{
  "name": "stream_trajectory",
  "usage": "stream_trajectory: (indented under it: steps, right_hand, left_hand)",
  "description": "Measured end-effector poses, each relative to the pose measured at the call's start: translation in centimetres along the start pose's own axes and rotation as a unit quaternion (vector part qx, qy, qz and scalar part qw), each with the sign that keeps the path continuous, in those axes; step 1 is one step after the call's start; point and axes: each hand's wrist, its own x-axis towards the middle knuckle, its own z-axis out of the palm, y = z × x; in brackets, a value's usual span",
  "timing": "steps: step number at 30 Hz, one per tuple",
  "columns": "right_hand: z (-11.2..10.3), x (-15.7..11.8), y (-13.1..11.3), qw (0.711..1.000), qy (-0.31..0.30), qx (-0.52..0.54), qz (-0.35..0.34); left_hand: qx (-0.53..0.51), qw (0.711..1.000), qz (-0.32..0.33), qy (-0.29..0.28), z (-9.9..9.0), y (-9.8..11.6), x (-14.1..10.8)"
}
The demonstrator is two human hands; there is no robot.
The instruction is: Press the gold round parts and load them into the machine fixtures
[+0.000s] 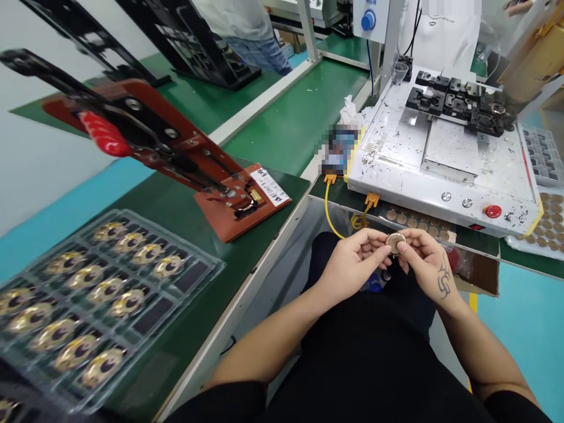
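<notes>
Between my two hands, above my lap, is a small round gold-rimmed metal disc [395,242]. The fingertips of my left hand [358,258] pinch its left edge. From the other side, my right hand [420,258] grips it with thumb and forefinger. Its face is brownish, and the fine detail is too small to read. Just beyond my fingers, similar round discs [412,223] lie in rows under the front of a white machine [396,170].
A clear tray [194,282] of gold round parts lies at left. Behind it stands a brown hand press [211,182] with a red grip [104,134]. A red button [492,211] is on the machine's front. Yellow cable [329,211] hangs nearby. Another person [242,29] stands beyond the bench.
</notes>
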Motion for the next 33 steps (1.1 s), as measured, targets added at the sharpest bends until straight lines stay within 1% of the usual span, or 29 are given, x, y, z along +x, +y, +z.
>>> stream_trajectory:
  steps: [5, 11, 13, 15, 17, 18, 20, 22, 24, 25, 26, 27, 29, 31, 32, 33]
  right_hand:
    - [0.4, -0.2, -0.6, 1.0, -0.008, -0.009, -0.005]
    - [0.9, -0.2, -0.5, 1.0, -0.014, -0.008, -0.005]
    - [0.7, 0.0, -0.4, 0.999, -0.031, -0.027, -0.018]
    - [0.2, 0.4, -0.5, 0.994, -0.068, -0.067, -0.056]
    - [-0.5, 1.0, -0.9, 0.975, -0.116, -0.141, -0.127]
    - [-0.8, 1.4, -1.2, 0.957, -0.138, -0.186, -0.172]
    - [-1.1, 2.1, -1.9, 0.912, -0.168, -0.268, -0.26]
    - [-1.0, 3.0, -2.4, 0.875, -0.179, -0.308, -0.329]
    - [-0.6, 3.9, -2.7, 0.856, -0.174, -0.315, -0.37]
    - [-0.2, 4.5, -2.7, 0.852, -0.169, -0.316, -0.381]
    - [0.2, 5.1, -2.8, 0.851, -0.164, -0.312, -0.39]
    - [0.8, 5.7, -2.8, 0.852, -0.161, -0.306, -0.394]
    - [2.0, 6.8, -3.1, 0.861, -0.163, -0.28, -0.393]
    - [3.2, 7.6, -3.4, 0.871, -0.171, -0.25, -0.386]
    - [3.7, 7.8, -3.6, 0.875, -0.176, -0.239, -0.382]
    - [4.1, 8.0, -3.7, 0.879, -0.179, -0.231, -0.377]
  left_hand:
    - [0.023, 1.0, 0.015, -0.002, -0.2, 0.6, -0.3]
    - [0.037, 0.999, 0.02, 0.026, 0.0, 0.3, -0.5]
    - [0.028, 0.999, 0.012, 0.026, -0.1, 0.6, -0.3]
    - [0.02, 1.0, 0.003, 0.02, -0.4, 0.9, -0.1]
    - [0.023, 1.0, -0.001, 0.011, -0.7, 1.1, 0.2]
    - [0.029, 1.0, 0.001, 0.01, -0.8, 1.1, 0.2]
    - [0.044, 0.999, 0.009, 0.014, -1.0, 1.2, 0.1]
    - [0.063, 0.997, 0.031, 0.019, -1.4, 1.6, -0.2]
    - [0.12, 0.989, 0.084, 0.007, -2.4, 3.1, -0.5]
    - [0.164, 0.979, 0.124, 0.005, -3.3, 4.4, -0.6]
    - [0.212, 0.962, 0.173, 0.015, -4.4, 6.0, -0.7]
    - [0.258, 0.938, 0.227, 0.039, -5.7, 7.9, -0.8]
    - [0.329, 0.872, 0.337, 0.13, -8.9, 11.9, -0.8]
    - [0.391, 0.785, 0.421, 0.231, -12.4, 15.3, -0.7]
    - [0.432, 0.746, 0.439, 0.252, -14.0, 16.5, -0.6]
    - [0.476, 0.716, 0.443, 0.252, -15.4, 17.3, -0.5]
